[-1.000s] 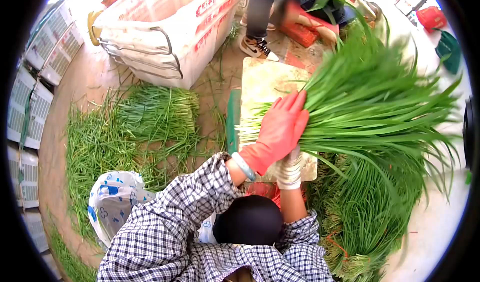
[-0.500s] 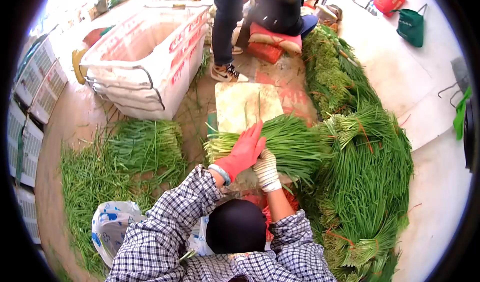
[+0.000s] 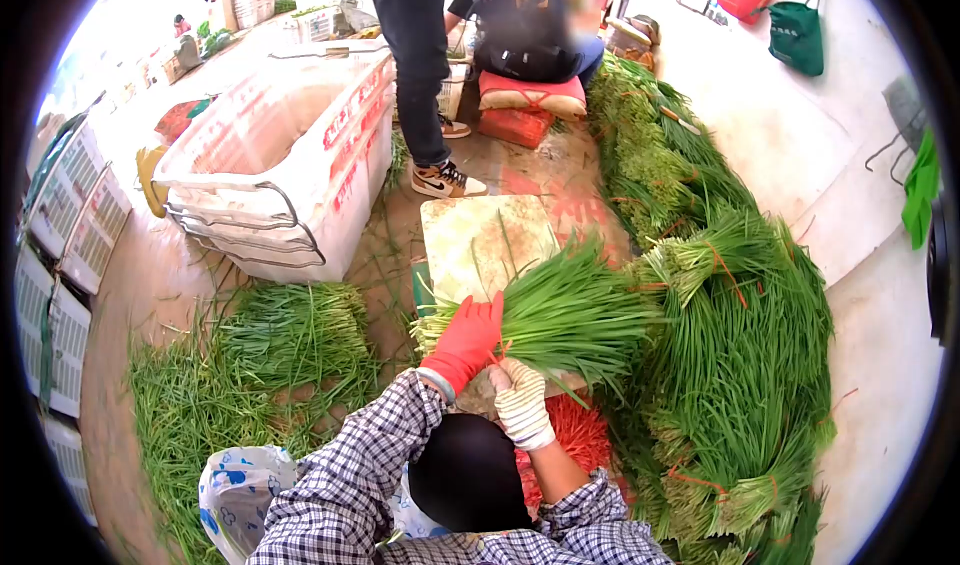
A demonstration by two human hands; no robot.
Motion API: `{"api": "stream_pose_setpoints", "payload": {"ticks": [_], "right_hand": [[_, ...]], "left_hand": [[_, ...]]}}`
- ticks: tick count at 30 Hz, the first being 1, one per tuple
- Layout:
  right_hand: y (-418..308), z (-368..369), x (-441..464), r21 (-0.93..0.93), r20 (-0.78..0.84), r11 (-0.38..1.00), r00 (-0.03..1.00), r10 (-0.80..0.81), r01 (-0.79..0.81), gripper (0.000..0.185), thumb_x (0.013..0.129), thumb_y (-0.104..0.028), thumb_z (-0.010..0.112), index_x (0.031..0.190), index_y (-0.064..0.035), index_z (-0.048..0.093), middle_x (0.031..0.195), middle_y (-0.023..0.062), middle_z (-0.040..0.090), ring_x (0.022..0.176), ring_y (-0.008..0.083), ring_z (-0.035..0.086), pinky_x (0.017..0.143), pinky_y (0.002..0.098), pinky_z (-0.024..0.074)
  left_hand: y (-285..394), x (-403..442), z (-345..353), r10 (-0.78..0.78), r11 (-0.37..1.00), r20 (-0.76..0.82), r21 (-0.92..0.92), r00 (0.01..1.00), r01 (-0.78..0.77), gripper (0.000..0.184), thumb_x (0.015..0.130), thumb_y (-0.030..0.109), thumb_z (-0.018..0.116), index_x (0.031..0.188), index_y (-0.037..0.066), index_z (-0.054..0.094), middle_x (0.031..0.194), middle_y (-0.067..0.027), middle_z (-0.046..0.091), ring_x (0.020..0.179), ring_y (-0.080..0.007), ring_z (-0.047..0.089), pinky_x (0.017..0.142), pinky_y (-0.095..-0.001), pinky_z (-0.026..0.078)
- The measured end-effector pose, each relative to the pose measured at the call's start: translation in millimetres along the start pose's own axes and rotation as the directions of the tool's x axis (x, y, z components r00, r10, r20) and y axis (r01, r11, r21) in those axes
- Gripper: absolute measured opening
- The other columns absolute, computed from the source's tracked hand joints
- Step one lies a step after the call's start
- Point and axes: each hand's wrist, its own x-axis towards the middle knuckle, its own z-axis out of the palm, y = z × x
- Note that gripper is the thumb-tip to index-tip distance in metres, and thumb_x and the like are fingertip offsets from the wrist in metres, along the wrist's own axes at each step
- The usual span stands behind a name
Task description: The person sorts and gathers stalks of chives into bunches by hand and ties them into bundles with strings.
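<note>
A bunch of long green leafy stalks [image 3: 580,315] lies across the pale board [image 3: 480,240], its light cut ends to the left. My left hand [image 3: 468,343], in a red rubber glove, rests on the stalks near those ends, fingers wrapped over them. My right hand [image 3: 522,405], in a striped knit glove, is closed at the near side of the bunch. A short red tie shows between its fingertips and the stalks. Just right of my knees is a pile of red ties [image 3: 575,440].
Tied green bundles [image 3: 740,365] are heaped along the right. Loose stalks [image 3: 200,405] and a cut pile [image 3: 295,335] lie at left. Stacked white crates [image 3: 285,165] stand beyond. A person stands past the board, another sits behind. A plastic bag [image 3: 245,495] is at lower left.
The bunch has come down from a fanned, swinging position onto the board. My right hand has moved out from under it to the near side, where a red tie now shows. The view has shifted.
</note>
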Motion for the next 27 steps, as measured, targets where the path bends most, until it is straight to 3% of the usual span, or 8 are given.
{"api": "stream_pose_setpoints", "payload": {"ticks": [3,5,9,10,11,14,21,27], "right_hand": [[28.5,23.7,-8.6,0.275,-0.119,0.961,0.993,0.0,0.033,0.018,0.091,-0.012,0.058,0.087,0.0034,0.065,0.066,0.0128,0.059,0.06,0.0202,0.054,0.058,0.0336,0.0442],[88.1,27.4,-8.7,-0.08,0.109,0.997,0.994,0.03,-0.021,0.017,0.085,-0.007,0.06,0.099,0.0006,0.065,0.091,0.0174,0.065,0.084,0.031,0.064,0.074,0.0355,0.0513],[84.7,30.7,0.6,-0.456,0.15,0.572,0.692,-0.706,0.682,0.01,0.083,-0.01,0.061,0.09,-0.0032,0.064,0.084,0.0107,0.064,0.072,0.0262,0.061,0.064,0.0365,0.0504],[68.5,25.0,-5.4,0.004,0.027,0.97,0.969,-0.244,0.244,0.01,0.086,-0.013,0.06,0.085,-0.0043,0.064,0.075,0.0056,0.06,0.064,0.0195,0.057,0.058,0.0325,0.047],[50.5,22.9,-12.9,0.467,0.186,0.819,0.943,0.276,-0.332,0.014,0.089,-0.015,0.059,0.081,-0.0054,0.065,0.065,0.0004,0.057,0.057,0.0128,0.054,0.053,0.0285,0.0437],[64.1,21.8,-17.9,0.549,0.26,0.704,0.892,0.369,-0.451,0.024,0.091,-0.02,0.059,0.07,-0.0075,0.064,0.058,-0.0053,0.05,0.054,0.0042,0.044,0.047,0.024,0.0351],[58.0,-4.1,-34.0,0.563,0.276,0.735,0.924,0.264,-0.378,0.046,0.093,-0.028,0.058,0.13,-0.0017,0.053,0.112,0.0106,0.062,0.084,0.0139,0.063,0.069,0.0289,0.0517],[77.7,4.4,-9.4,0.768,0.255,0.465,0.876,0.409,-0.441,0.075,0.09,-0.038,0.064,0.145,0.0,0.031,0.136,0.0162,0.048,0.105,0.0286,0.061,0.092,0.0394,0.0498]], "left_hand": [[-3.4,13.1,-27.4,-0.045,0.99,0.302,-0.112,0.952,0.082,0.091,0.076,0.046,0.068,0.141,-0.008,0.033,0.099,-0.0145,0.061,0.096,-0.026,0.06,0.103,-0.0441,0.039],[-3.3,12.5,-34.7,-0.014,0.992,0.294,-0.119,0.956,0.051,0.108,0.067,0.046,0.077,0.143,-0.011,0.025,0.102,-0.0167,0.06,0.099,-0.0277,0.059,0.107,-0.0432,0.036],[0.4,15.9,-37.3,-0.061,0.979,0.368,-0.161,0.928,0.129,0.112,0.066,0.045,0.079,0.145,-0.01,0.021,0.111,-0.0168,0.06,0.107,-0.0278,0.057,0.11,-0.043,0.034],[2.1,17.8,-41.6,-0.066,0.985,0.383,-0.124,0.921,0.122,0.111,0.067,0.046,0.079,0.144,-0.009,0.022,0.113,-0.0164,0.059,0.108,-0.0278,0.056,0.11,-0.0433,0.033],[2.0,16.7,-41.2,-0.064,0.986,0.399,-0.117,0.915,0.121,0.111,0.067,0.046,0.079,0.144,-0.009,0.022,0.113,-0.0164,0.059,0.108,-0.0278,0.056,0.11,-0.0433,0.033],[5.2,12.2,-41.9,-0.048,0.993,0.338,-0.084,0.94,0.081,0.111,0.066,0.046,0.079,0.144,-0.01,0.023,0.113,-0.0159,0.058,0.11,-0.0268,0.055,0.11,-0.0428,0.033],[-8.0,14.0,-61.4,0.07,0.979,0.334,-0.202,0.94,-0.001,0.119,0.062,0.049,0.081,0.148,-0.005,0.019,0.134,-0.027,0.047,0.13,-0.0393,0.042,0.114,-0.0452,0.028],[-59.9,23.2,-77.0,-0.029,0.851,0.693,-0.361,0.72,0.381,0.097,0.075,0.066,0.063,0.137,-0.006,0.044,0.132,-0.0276,0.053,0.126,-0.0386,0.049,0.107,-0.0407,0.038]]}}
